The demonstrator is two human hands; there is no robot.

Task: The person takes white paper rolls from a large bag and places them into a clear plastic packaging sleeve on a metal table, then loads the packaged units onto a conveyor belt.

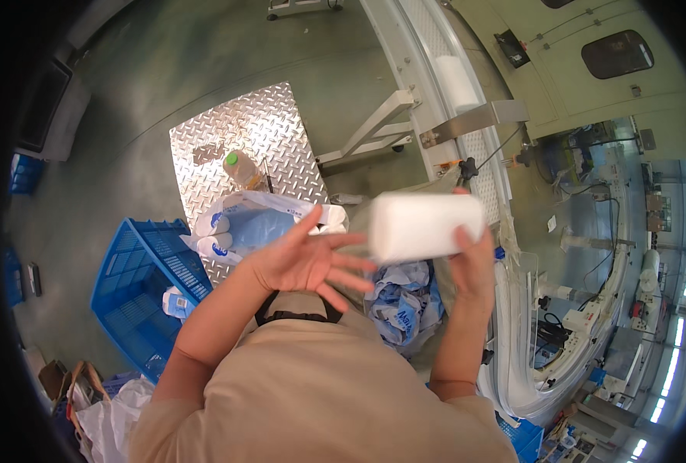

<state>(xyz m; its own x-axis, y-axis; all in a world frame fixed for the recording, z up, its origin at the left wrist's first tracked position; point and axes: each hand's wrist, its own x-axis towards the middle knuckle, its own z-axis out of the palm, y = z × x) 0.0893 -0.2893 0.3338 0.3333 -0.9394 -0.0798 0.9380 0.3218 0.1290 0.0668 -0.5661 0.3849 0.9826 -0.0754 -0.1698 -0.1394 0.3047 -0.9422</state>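
My right hand (475,258) grips a plain white paper roll (420,224) by its right end, holding it up in front of me; the roll is slightly blurred. To its left, my left hand (304,261) is spread with nothing in it, its fingertips close to the roll's left end but seemingly apart from it. Behind the left hand, an opened blue-and-white plastic bag (262,229) holds several white rolls (213,224) at its sides. Crumpled printed plastic bags (404,309) lie below the held roll, partly hidden by my body.
The opened bag rests on a metal checker-plate platform (281,116), beside a green-capped bottle (240,168). A blue crate (127,285) stands at left. Along the right runs a conveyor (428,38) carrying another white roll (457,81), with a pale green machine (566,100) beyond.
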